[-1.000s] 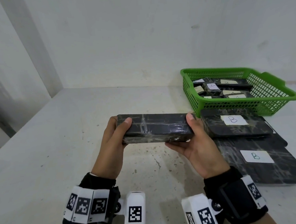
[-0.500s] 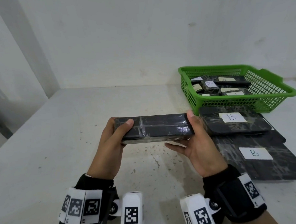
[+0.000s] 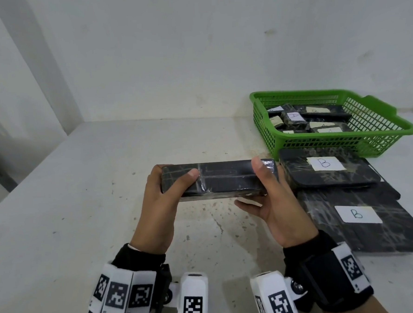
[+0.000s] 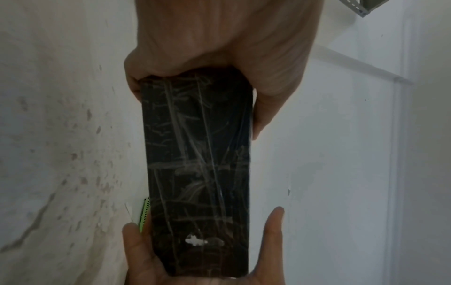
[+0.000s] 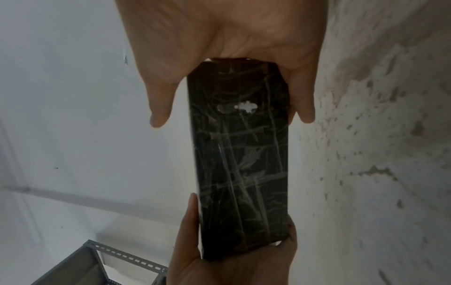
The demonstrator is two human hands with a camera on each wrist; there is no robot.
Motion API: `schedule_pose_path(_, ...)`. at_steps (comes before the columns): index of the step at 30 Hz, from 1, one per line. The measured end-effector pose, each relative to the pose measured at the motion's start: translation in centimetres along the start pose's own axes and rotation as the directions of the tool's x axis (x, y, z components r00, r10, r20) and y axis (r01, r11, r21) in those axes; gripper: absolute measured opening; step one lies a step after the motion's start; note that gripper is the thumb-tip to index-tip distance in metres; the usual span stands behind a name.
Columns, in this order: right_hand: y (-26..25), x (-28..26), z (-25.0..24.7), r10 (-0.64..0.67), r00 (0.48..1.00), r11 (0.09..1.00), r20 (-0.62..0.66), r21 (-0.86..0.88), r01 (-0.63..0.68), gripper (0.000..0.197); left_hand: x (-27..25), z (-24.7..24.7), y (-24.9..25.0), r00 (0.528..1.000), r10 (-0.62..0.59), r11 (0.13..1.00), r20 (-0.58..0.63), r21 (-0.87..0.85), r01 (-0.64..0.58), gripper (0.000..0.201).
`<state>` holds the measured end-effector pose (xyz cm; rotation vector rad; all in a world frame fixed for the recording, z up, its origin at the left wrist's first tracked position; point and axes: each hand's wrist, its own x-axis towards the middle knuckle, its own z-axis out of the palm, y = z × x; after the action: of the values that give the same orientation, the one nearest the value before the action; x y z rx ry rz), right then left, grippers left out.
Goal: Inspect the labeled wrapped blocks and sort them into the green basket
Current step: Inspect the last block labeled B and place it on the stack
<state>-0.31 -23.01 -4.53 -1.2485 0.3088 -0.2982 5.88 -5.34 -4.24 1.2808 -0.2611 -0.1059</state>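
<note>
Head view: the left hand (image 3: 161, 193) and right hand (image 3: 270, 196) each gripped one end of a wrapped block (image 3: 216, 180), now tilted slightly nearer the viewer than a second before; inspection continued. Two "B" blocks (image 3: 327, 170) lay beside the green basket (image 3: 374, 143), which held several more.
Left wrist: fingers curled round the block (image 4: 197, 164); no label showed.
Right wrist: same block (image 5: 241, 160), one white fleck.

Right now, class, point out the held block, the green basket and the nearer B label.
held block (image 3: 226, 179), head view, its top face between the thumbs.
green basket (image 3: 321, 147), head view, its front mesh wall.
nearer B label (image 3: 356, 214), head view, the written letter.
</note>
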Motion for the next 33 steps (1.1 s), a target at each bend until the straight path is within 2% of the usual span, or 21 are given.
schedule_pose_path(2, -0.1, 0.0, 0.0, -0.032, 0.999, 0.999, -0.004, -0.017, 0.032, 0.073, 0.0, 0.0, -0.3, 1.0, -0.004, 1.0, -0.001, 0.014, 0.004, 0.063)
schedule_pose_path(4, -0.1, -0.1, 0.2, -0.052, 0.999, 0.999, -0.015, -0.008, 0.052, 0.076, 0.0, 0.1, -0.5, 1.0, 0.008, 0.998, 0.001, 0.058, -0.008, 0.066)
schedule_pose_path(7, -0.1, -0.1, 0.3, -0.062, 0.998, 0.998, -0.018, 0.004, 0.062, 0.075, 0.0, 0.2, -0.8, 0.999, 0.036, 0.993, -0.012, 0.114, -0.034, 0.062)
schedule_pose_path(12, 0.2, -0.1, 0.1, -0.073, 0.996, 0.997, 0.046, -0.013, 0.074, 0.072, -0.2, 0.3, -0.2, 0.993, 0.11, 0.972, -0.047, 0.212, -0.097, 0.059)
schedule_pose_path(15, 0.3, 0.0, -0.1, -0.147, 0.989, 0.989, 0.03, -0.019, 0.148, 0.063, -0.2, 0.5, -0.1, 0.99, 0.111, 0.974, -0.082, 0.209, -0.092, 0.069)
schedule_pose_path(17, 0.2, -0.1, -0.1, -0.215, 0.976, 0.977, 0.034, 0.004, 0.215, 0.064, 0.0, 0.3, -0.3, 0.99, 0.086, 0.978, -0.109, 0.198, -0.063, 0.077)
schedule_pose_path(19, 0.1, -0.2, 0.1, -0.226, 0.972, 0.973, 0.062, 0.06, 0.222, 0.077, 0.1, 0.1, -0.4, 0.99, 0.075, 0.986, -0.121, 0.157, -0.055, 0.085)
schedule_pose_path(21, -0.1, -0.4, 0.5, -0.217, 0.972, 0.971, 0.093, 0.122, 0.205, 0.083, 0.2, 0.2, -0.2, 0.989, 0.063, 0.997, -0.137, 0.053, -0.056, 0.082)
schedule_pose_path(25, -0.5, -0.1, 0.3, -0.204, 0.975, 0.96, 0.091, 0.215, 0.181, 0.063, 0.4, -0.1, 0.5, 0.986, 0.059, 0.991, -0.154, -0.108, -0.077, 0.065)
schedule_pose_path(27, -0.8, 0.0, 0.1, -0.154, 0.982, 0.974, 0.113, 0.187, 0.132, 0.068, 0.6, -0.5, 0.5, 0.987, 0.034, 0.986, -0.154, -0.157, -0.059, 0.059)
schedule_pose_path(30, -0.8, -0.3, 0.5, -0.073, 0.979, 0.996, 0.19, 0.054, 0.064, 0.097, 0.8, -0.8, 0.3, 0.992, -0.029, 0.979, -0.126, -0.204, 0.002, 0.048)
schedule_pose_path(33, -0.5, -0.7, 0.9, -0.048, 0.956, 0.997, 0.291, 0.069, 0.029, 0.091, 0.8, -0.6, 0.4, 0.994, -0.06, 0.97, -0.092, -0.241, 0.037, 0.047)
